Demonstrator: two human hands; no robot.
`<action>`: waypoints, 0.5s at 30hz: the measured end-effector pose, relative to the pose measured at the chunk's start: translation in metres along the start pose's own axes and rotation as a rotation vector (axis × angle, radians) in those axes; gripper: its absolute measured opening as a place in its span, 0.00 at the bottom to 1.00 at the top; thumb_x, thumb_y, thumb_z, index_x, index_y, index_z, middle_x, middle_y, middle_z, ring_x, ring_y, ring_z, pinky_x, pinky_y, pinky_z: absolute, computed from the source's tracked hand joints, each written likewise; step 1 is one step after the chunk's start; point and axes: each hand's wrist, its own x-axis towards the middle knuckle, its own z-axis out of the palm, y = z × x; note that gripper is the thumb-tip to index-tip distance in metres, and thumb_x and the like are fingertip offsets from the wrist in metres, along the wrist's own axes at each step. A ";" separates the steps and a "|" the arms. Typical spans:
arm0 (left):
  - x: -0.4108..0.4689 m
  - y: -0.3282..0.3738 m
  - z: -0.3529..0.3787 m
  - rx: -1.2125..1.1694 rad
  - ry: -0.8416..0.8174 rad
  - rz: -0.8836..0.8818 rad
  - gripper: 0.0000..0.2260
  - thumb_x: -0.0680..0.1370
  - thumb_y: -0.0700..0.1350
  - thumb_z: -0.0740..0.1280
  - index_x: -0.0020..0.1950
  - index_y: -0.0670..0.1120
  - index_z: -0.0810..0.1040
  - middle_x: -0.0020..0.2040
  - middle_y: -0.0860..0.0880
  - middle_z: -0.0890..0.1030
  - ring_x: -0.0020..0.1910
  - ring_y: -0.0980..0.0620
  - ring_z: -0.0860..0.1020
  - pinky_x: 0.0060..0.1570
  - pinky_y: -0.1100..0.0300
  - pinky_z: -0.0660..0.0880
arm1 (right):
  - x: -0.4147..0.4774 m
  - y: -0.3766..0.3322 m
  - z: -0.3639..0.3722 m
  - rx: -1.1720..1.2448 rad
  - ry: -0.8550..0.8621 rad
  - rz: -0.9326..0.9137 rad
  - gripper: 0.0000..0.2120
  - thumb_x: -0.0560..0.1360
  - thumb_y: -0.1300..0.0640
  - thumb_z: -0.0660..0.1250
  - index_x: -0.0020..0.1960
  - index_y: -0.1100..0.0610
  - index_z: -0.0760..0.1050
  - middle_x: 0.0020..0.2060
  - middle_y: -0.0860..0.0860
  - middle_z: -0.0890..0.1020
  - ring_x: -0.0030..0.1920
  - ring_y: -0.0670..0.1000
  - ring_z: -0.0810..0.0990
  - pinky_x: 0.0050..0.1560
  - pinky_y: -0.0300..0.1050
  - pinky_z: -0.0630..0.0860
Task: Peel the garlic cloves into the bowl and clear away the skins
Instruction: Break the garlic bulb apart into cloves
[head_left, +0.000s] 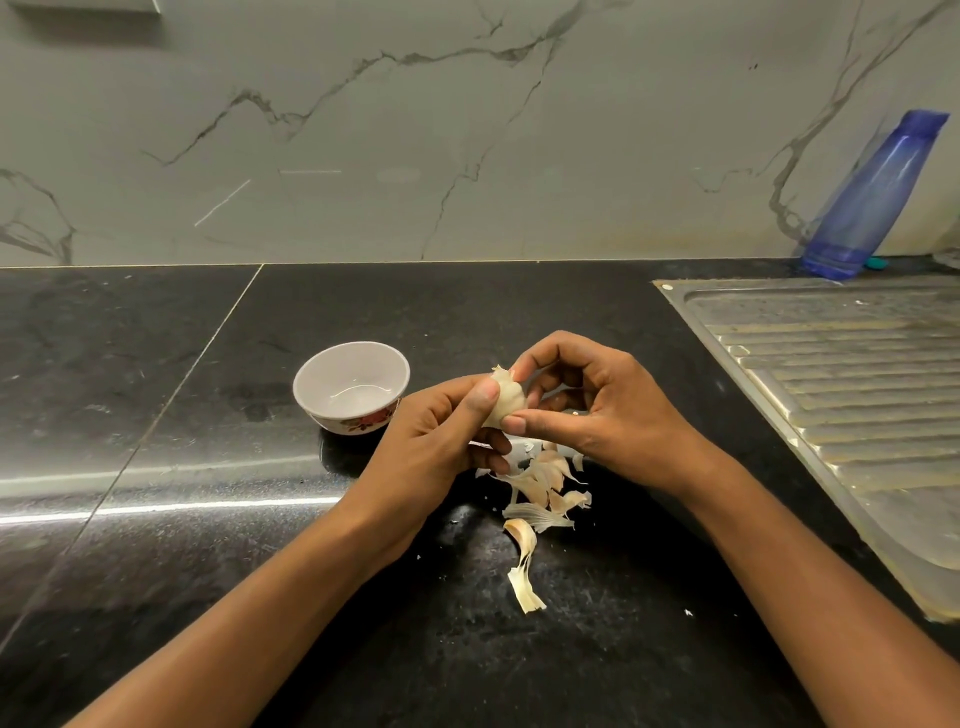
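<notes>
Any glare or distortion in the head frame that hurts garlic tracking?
Head view: glare streaks on the black counter beside the left hand; blue bottle leans, likely lens bend; garlic in focus, evenly lit, partly hidden by the right hand.

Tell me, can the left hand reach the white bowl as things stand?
Probably yes. The bowl stands close beside the left hand, with nothing between them. But that hand and the right hand both pinch the garlic, so it is occupied.

No legible text or labels
</notes>
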 end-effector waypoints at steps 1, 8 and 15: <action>0.000 0.000 0.000 0.013 -0.009 0.011 0.16 0.87 0.48 0.60 0.62 0.42 0.84 0.53 0.37 0.83 0.47 0.49 0.78 0.45 0.56 0.80 | 0.000 0.001 0.000 -0.002 -0.001 -0.007 0.17 0.73 0.55 0.81 0.58 0.53 0.80 0.50 0.46 0.84 0.52 0.53 0.85 0.54 0.48 0.85; -0.001 -0.001 0.001 -0.017 -0.008 0.025 0.16 0.87 0.47 0.59 0.63 0.42 0.84 0.51 0.41 0.84 0.43 0.52 0.78 0.43 0.59 0.80 | 0.001 0.005 0.003 0.006 -0.008 -0.049 0.17 0.74 0.57 0.80 0.60 0.53 0.80 0.54 0.45 0.82 0.54 0.54 0.84 0.58 0.48 0.84; -0.002 -0.006 0.000 0.037 0.017 0.069 0.16 0.88 0.47 0.60 0.60 0.41 0.85 0.49 0.29 0.78 0.43 0.48 0.75 0.40 0.57 0.76 | 0.001 0.005 0.007 -0.075 -0.033 -0.113 0.18 0.74 0.58 0.81 0.60 0.54 0.78 0.56 0.46 0.80 0.55 0.53 0.83 0.57 0.46 0.83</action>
